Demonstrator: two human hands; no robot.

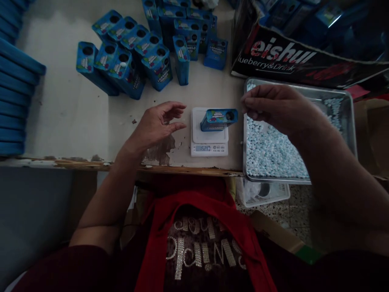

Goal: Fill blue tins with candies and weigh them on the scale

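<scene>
A blue box (219, 117) printed "Caramelo Macizo", with a dark round hole in its top, stands on a small white digital scale (209, 150). My left hand (159, 121) is just left of the scale, with fingers and thumb apart and nothing in them. To the right, my right hand (273, 104) hovers over the near left part of a metal tray (352, 134), its fingertips pinched together and pointing towards the box. Whatever may be between those fingertips is too small to make out. Pale blue and white candies (273, 154) cover the tray's bottom.
Several similar upright blue boxes (158, 67) stand behind the scale. Stacked blue boxes (15, 97) line the left edge. A black carton (304, 61) with more blue packages is behind the tray. Below the table's worn front edge (91, 163) sits a white plastic basket (273, 198).
</scene>
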